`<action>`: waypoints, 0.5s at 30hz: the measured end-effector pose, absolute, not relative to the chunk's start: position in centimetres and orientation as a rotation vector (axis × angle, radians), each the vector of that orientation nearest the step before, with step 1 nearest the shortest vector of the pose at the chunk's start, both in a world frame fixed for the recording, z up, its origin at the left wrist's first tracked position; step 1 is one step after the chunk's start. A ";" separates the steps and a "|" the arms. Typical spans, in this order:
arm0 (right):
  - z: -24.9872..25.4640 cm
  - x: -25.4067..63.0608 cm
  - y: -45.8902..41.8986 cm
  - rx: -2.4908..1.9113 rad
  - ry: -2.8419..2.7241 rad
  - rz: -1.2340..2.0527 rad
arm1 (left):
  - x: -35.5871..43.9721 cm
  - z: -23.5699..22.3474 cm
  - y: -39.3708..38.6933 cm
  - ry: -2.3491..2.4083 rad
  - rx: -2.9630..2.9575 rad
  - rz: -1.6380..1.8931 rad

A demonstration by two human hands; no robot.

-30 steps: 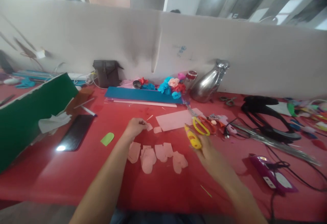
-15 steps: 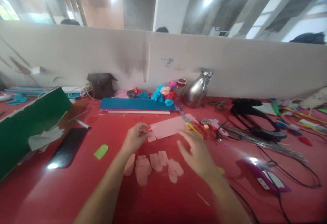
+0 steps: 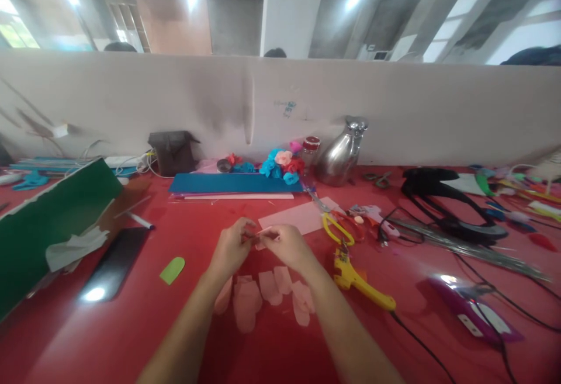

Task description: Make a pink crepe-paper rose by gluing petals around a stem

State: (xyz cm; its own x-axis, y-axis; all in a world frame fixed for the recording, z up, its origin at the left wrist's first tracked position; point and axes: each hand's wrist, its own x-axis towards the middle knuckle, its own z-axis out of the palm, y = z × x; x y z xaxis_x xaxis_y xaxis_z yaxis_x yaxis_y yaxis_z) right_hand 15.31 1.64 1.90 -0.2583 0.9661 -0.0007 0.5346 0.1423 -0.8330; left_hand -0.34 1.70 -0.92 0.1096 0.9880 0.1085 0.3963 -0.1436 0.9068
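My left hand (image 3: 231, 248) and my right hand (image 3: 287, 248) meet over the middle of the table, fingertips pinched together. Between them is a small pink paper petal (image 3: 261, 246), mostly hidden by the fingers. A thin pale stick also seems to be at the fingertips, but it is too small to make out clearly. Several more pink paper petals (image 3: 248, 305) lie in loose overlapping groups below my wrists. Just behind my hands lies a pink paper sheet (image 3: 302, 218). A green rounded paper piece (image 3: 172, 270) rests to the left.
Right of my arm lie a yellow glue gun (image 3: 362, 284) with a cord and yellow-handled scissors (image 3: 337, 229). A steel jug (image 3: 342, 153), paper flowers (image 3: 283, 165) and a blue sheet stack (image 3: 232, 183) stand at the back. A phone (image 3: 116, 264) lies left.
My right hand has moved left from beside the pink sheet and closed at my left fingertips. The yellow glue gun it covered now shows. The view has shifted slightly.
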 end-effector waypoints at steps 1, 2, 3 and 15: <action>2.0 15.4 1.7 -1.431 -1.871 0.990 | -0.3 -0.8 1.6 1.366 1.640 1.020; 2.1 15.5 1.7 -1.434 -1.862 0.968 | -0.3 -0.7 1.6 1.351 1.626 1.040; 2.2 15.6 1.8 -1.445 -1.837 0.935 | -0.3 -0.5 1.5 1.331 1.606 1.072; 2.8 15.0 1.2 -1.259 -0.945 1.169 | -0.3 0.4 1.1 1.184 1.315 1.252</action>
State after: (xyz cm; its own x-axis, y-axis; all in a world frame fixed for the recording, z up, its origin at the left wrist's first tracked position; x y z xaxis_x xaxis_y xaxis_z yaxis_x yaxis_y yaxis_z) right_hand 15.05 1.24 2.78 0.1889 0.9785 -0.0824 -0.1237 -0.0595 -0.9905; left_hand -0.29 1.14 0.37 0.0128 0.9953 0.0958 0.0397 -0.0963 0.9946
